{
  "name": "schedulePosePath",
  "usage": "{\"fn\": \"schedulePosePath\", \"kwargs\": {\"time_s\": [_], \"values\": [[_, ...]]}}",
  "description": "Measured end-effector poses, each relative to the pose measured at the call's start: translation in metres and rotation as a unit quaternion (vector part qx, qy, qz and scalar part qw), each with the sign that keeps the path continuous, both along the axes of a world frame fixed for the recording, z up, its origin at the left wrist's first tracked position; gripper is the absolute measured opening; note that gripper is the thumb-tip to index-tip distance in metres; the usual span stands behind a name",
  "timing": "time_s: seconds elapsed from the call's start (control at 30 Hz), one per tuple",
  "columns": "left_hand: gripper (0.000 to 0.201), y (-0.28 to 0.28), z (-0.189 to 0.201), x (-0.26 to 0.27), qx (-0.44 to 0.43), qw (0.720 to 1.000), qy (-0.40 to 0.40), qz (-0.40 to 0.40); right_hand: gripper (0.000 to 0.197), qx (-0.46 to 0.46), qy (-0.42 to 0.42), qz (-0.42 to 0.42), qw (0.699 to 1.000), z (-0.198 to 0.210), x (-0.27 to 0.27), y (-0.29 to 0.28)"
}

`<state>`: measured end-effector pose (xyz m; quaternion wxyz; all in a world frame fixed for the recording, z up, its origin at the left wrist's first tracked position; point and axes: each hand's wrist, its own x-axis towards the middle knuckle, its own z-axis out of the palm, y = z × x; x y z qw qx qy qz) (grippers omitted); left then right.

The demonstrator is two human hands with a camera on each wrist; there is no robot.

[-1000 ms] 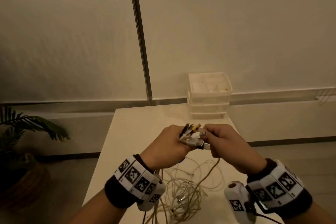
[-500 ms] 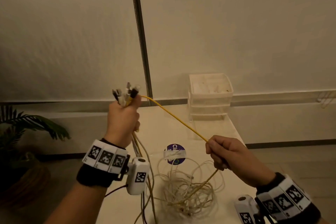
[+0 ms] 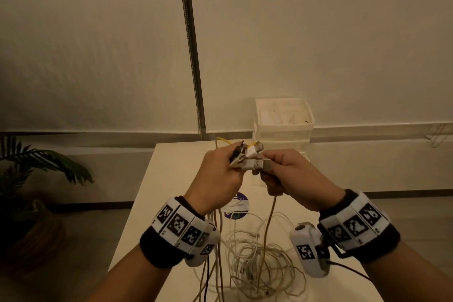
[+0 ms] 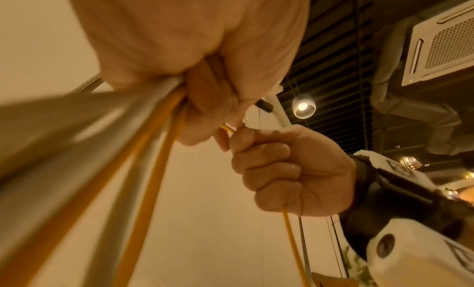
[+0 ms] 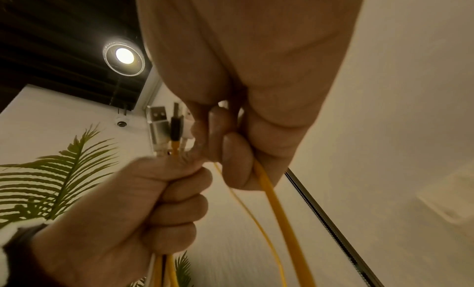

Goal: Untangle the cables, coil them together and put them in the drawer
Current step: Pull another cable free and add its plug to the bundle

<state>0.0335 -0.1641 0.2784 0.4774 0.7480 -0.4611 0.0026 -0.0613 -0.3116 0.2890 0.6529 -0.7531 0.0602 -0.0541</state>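
Observation:
My left hand (image 3: 221, 174) grips a bunch of cable ends, with USB plugs (image 3: 252, 155) sticking out above the fist; the right wrist view shows the plugs (image 5: 168, 127) over that fist (image 5: 143, 206). My right hand (image 3: 285, 174) meets it from the right and holds the yellow cable (image 3: 268, 223), which hangs from its fist (image 4: 282, 173) to the table. A tangle of white cables (image 3: 259, 260) lies on the white table (image 3: 171, 179) below both hands. The white drawer unit (image 3: 284, 120) stands at the table's far edge.
A round purple sticker (image 3: 236, 206) lies on the table under my hands. A potted palm (image 3: 36, 169) stands on the floor left of the table. A metal rail (image 3: 191, 46) runs up the wall behind.
Half a second ago my left hand was raised high to the left with the yellow cable stretched to my right hand. Both hands have come back together over the table.

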Motion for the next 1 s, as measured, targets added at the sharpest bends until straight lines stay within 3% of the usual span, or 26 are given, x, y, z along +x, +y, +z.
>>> {"fn": "schedulePosePath", "kwargs": {"time_s": [0.13,0.23,0.33,0.43,0.53,0.67,0.77,0.87,1.0], "values": [[0.029,0.006,0.006,0.007,0.036,0.997,-0.049,0.049,0.029,-0.009,-0.012,0.015,1.000,-0.003,0.000,0.002],[0.033,0.010,0.014,0.022,-0.056,0.989,0.015,0.139,0.029,0.007,-0.021,0.007,1.000,-0.018,-0.001,0.002],[0.023,0.024,0.022,0.057,-0.170,0.949,0.100,0.247,0.029,0.017,-0.008,0.001,1.000,-0.035,-0.008,-0.003],[0.020,0.041,0.023,0.082,-0.205,0.913,0.140,0.323,0.030,0.023,0.007,-0.009,1.000,-0.047,-0.016,-0.005],[0.006,0.044,0.015,0.072,-0.192,0.932,0.104,0.290,0.032,0.029,0.011,-0.029,0.999,-0.051,-0.019,-0.004],[0.041,0.025,-0.002,0.024,-0.069,0.990,0.035,0.115,0.032,0.022,0.007,-0.028,0.999,-0.040,-0.018,-0.004],[0.037,0.007,-0.011,0.001,0.014,1.000,-0.006,0.015,0.032,0.019,-0.001,-0.006,1.000,-0.024,-0.015,0.000],[0.022,-0.001,-0.010,-0.003,0.026,0.999,-0.021,0.021,0.030,0.008,-0.005,-0.006,1.000,-0.009,-0.012,0.002],[0.029,0.001,0.001,0.001,-0.009,0.997,-0.017,0.075,0.030,0.028,-0.016,-0.008,0.999,-0.005,-0.012,0.002]]}}
